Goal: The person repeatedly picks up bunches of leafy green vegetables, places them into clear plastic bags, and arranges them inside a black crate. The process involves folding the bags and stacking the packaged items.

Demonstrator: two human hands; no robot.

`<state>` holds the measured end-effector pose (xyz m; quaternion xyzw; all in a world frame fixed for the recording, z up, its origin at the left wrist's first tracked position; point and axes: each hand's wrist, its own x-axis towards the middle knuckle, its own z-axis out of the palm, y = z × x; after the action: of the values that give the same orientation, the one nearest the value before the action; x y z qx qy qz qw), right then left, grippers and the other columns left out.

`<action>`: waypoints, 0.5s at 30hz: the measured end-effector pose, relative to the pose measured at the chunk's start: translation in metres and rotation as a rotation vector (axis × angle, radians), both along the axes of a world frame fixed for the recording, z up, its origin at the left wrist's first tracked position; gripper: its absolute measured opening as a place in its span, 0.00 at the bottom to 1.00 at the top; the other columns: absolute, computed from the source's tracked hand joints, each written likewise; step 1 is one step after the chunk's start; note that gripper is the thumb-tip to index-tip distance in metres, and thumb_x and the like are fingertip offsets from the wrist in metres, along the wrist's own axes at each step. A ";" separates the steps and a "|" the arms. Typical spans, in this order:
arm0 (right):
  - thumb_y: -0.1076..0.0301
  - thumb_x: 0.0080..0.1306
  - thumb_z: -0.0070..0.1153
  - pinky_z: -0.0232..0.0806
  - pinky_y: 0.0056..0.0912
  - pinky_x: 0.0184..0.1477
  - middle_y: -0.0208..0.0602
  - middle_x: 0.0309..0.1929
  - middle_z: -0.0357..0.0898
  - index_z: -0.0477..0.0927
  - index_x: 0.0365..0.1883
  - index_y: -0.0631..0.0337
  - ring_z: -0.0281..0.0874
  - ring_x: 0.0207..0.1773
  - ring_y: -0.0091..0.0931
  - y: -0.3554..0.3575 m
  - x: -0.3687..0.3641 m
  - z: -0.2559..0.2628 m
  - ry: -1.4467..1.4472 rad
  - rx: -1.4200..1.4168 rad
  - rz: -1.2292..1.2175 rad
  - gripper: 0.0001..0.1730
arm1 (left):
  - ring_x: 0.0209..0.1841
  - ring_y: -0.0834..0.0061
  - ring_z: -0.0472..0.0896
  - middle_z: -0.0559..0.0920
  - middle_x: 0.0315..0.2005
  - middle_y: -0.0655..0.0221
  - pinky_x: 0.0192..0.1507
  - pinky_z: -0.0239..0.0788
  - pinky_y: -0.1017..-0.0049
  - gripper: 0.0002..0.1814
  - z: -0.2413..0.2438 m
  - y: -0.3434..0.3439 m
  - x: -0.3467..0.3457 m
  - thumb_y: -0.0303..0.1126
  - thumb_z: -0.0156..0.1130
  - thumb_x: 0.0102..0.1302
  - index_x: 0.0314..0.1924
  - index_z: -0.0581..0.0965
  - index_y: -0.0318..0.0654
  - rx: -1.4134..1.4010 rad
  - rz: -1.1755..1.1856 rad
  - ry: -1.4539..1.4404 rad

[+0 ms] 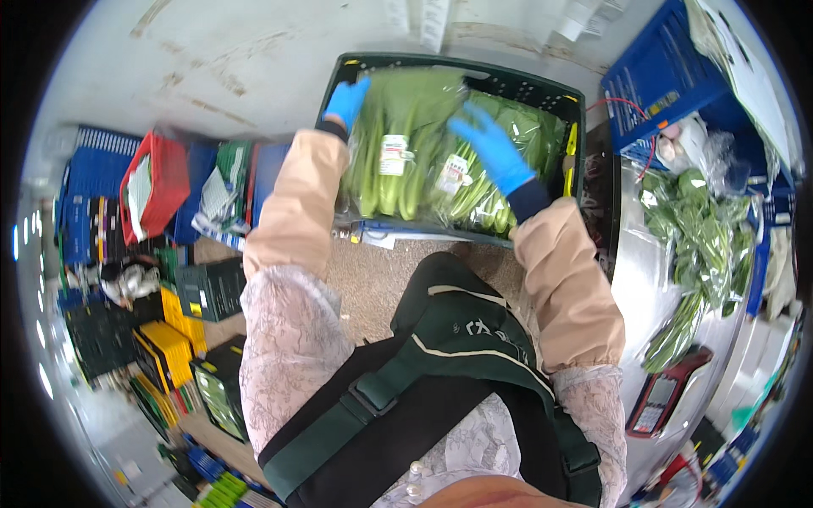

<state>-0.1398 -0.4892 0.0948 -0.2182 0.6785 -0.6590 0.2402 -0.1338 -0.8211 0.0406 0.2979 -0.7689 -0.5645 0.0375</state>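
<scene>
A dark green plastic crate [521,79] in front of me holds clear bags of leafy greens. My left hand [347,101], in a blue glove, is at the upper left corner of a bag of thick-stemmed greens [406,159]; whether its fingers grip the bag is not plain. My right hand [492,146], also gloved in blue, lies over a second bag of greens with thinner stems [470,193]. Its fingers are spread and blurred near the edge of the first bag. Both bags bear white labels with writing.
At the right, a metal table [641,267] bears bagged greens [698,235] and a red weighing scale [667,394]. A blue crate [660,76] stands beyond them. A red basket [168,184], dark crates [213,289] and yellow crates [168,352] are at the left. A wall rises behind the green crate.
</scene>
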 end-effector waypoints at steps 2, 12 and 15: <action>0.50 0.62 0.63 0.57 0.33 0.67 0.48 0.61 0.71 0.68 0.64 0.66 0.67 0.65 0.36 0.005 0.020 -0.039 -0.018 0.119 -0.122 0.38 | 0.70 0.46 0.58 0.58 0.69 0.47 0.68 0.53 0.62 0.48 -0.046 0.011 0.008 0.59 0.59 0.63 0.71 0.55 0.33 -0.630 -0.080 -0.009; 0.73 0.68 0.55 0.68 0.26 0.54 0.39 0.53 0.76 0.66 0.65 0.65 0.73 0.53 0.23 0.250 0.127 -0.074 -0.146 -0.019 -1.154 0.27 | 0.76 0.48 0.42 0.43 0.76 0.59 0.66 0.33 0.34 0.46 -0.109 0.081 0.012 0.66 0.47 0.65 0.76 0.47 0.56 -1.114 -0.598 -0.258; 0.70 0.66 0.58 0.69 0.30 0.51 0.46 0.51 0.74 0.62 0.66 0.68 0.73 0.48 0.27 0.406 0.180 -0.120 -0.172 -0.003 -1.809 0.33 | 0.76 0.55 0.45 0.46 0.75 0.57 0.66 0.39 0.36 0.43 -0.107 0.084 0.036 0.62 0.49 0.68 0.76 0.48 0.54 -1.072 -0.447 -0.179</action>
<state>0.0398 -0.0836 -0.0249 0.4472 0.5697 -0.6110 -0.3194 -0.0973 -0.7367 -0.0667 0.1144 -0.9914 -0.0634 -0.0024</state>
